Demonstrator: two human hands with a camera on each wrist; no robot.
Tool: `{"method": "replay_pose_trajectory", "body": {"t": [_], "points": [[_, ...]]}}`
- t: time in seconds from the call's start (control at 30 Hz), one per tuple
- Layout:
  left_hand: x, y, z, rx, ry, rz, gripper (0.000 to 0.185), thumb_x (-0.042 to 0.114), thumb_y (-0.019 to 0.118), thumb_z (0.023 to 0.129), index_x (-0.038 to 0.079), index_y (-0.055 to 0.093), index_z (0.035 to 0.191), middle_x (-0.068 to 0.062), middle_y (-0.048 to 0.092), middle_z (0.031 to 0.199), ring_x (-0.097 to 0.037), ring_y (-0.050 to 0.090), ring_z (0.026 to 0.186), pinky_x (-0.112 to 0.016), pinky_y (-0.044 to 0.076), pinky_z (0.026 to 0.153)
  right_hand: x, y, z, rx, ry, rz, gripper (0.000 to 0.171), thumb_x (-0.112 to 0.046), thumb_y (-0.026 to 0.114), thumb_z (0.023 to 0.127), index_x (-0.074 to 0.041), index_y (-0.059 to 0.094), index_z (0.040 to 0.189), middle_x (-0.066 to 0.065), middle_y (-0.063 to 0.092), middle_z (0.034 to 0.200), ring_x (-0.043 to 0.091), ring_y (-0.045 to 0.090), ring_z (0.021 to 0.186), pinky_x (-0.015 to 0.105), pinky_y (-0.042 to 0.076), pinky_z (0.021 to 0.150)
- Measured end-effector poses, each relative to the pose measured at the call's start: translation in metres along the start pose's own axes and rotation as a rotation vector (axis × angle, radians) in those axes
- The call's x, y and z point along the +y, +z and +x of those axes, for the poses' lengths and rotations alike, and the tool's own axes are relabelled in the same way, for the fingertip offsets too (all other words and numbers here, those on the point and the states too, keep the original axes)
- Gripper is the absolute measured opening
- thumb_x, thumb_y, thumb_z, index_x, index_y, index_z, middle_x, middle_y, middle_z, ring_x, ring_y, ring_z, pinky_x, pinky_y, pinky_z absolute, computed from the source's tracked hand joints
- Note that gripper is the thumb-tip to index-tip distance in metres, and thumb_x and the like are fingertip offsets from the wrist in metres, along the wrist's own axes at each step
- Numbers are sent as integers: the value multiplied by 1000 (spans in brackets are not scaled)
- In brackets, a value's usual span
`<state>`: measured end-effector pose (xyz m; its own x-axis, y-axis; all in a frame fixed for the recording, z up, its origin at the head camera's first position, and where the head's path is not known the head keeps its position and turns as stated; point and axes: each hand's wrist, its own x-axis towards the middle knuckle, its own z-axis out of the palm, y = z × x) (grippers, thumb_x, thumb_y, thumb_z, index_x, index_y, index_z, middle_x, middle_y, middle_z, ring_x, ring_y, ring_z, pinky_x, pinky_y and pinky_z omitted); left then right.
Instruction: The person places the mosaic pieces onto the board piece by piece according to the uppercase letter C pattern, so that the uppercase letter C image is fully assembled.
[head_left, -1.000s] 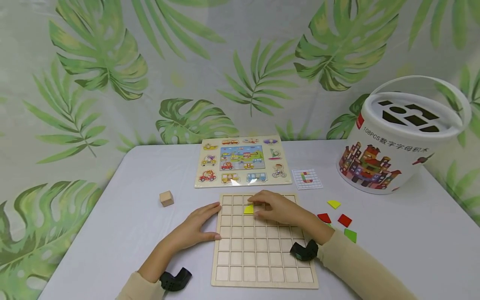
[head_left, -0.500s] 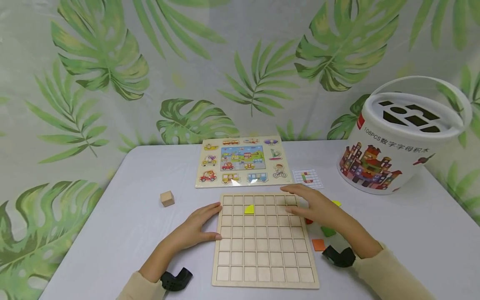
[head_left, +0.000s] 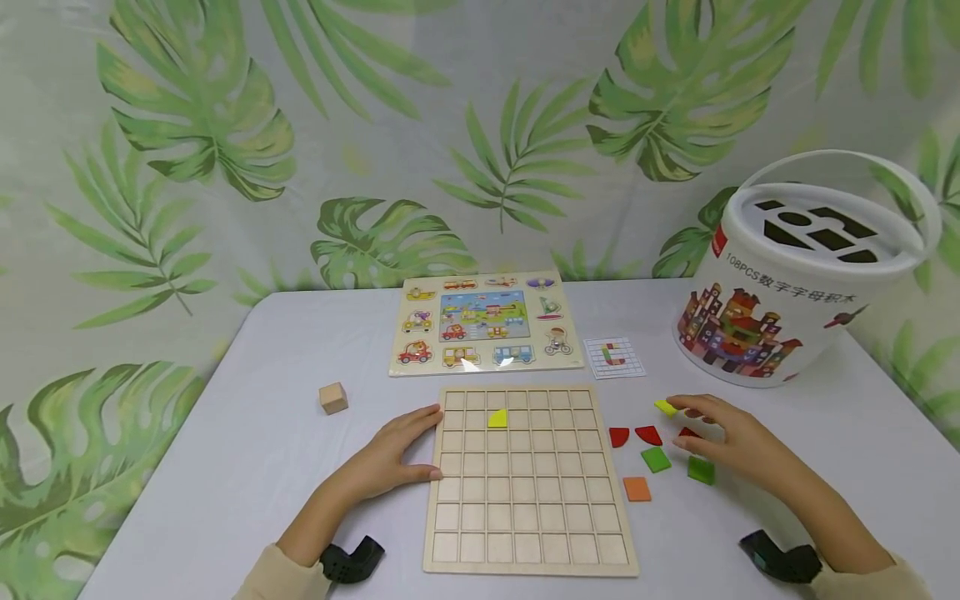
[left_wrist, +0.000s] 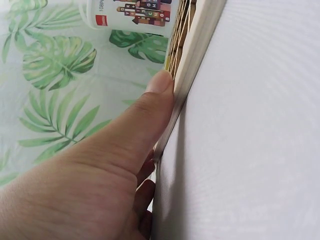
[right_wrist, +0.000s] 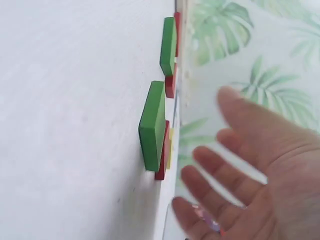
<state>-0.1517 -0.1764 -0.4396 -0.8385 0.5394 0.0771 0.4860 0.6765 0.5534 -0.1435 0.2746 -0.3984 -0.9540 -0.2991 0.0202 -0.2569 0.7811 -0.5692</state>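
Observation:
In the head view, my left hand (head_left: 386, 457) rests at the left edge of a wooden grid board (head_left: 529, 490), fingers and thumb spread along it. The left wrist view shows the thumb (left_wrist: 159, 84) against the board's side. One yellow quarter-round tile (head_left: 498, 419) lies in a cell of the second row. Over the loose tiles to the right is my right hand (head_left: 729, 435), its fingertips right at another yellow tile (head_left: 664, 407). It partly covers a red tile (head_left: 687, 432). Between thumb and fingers in the right wrist view there is a gap, holding nothing.
Near the board's right edge lie two red rounded tiles (head_left: 648, 435), green tiles (head_left: 656, 459) and an orange square (head_left: 637, 489). Behind are a pattern card (head_left: 614, 357), a vehicle puzzle (head_left: 486, 323) and a white bucket (head_left: 780, 300). A wooden cube (head_left: 333, 397) sits left.
My right hand has left the yellow tile on the board and moved right to the loose tiles, uncovering the orange square and a red tile. The left hand has stayed put.

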Motion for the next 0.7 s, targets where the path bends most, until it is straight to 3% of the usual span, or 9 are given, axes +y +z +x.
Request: {"method": "replay_pose_trajectory", "body": {"t": [0.2,0.4,0.7], "points": [[0,0,0,3,5,-4,78,53,56,66,19,28,130,8,21,134,-15,17,121,-38,17,95,23,4,-9,-4,90,-32,52,-39,60,71,-6,49,110,10,50,105,24,47,93,41,41,75],[-1,0,0,4,8,1,77,54,55,67,20,27,130,9,20,134,-14,17,121,-38,17,95,29,8,-8,-1,57,-48,35,-30,62,72,-12,55,101,2,50,96,19,47,89,37,42,74],[1,-1,0,-3,-6,-9,77,53,56,66,20,27,130,9,20,134,-13,16,120,-38,17,95,24,9,-6,5,47,-48,31,-27,62,72,-12,55,98,4,51,97,20,47,88,38,43,74]]}}
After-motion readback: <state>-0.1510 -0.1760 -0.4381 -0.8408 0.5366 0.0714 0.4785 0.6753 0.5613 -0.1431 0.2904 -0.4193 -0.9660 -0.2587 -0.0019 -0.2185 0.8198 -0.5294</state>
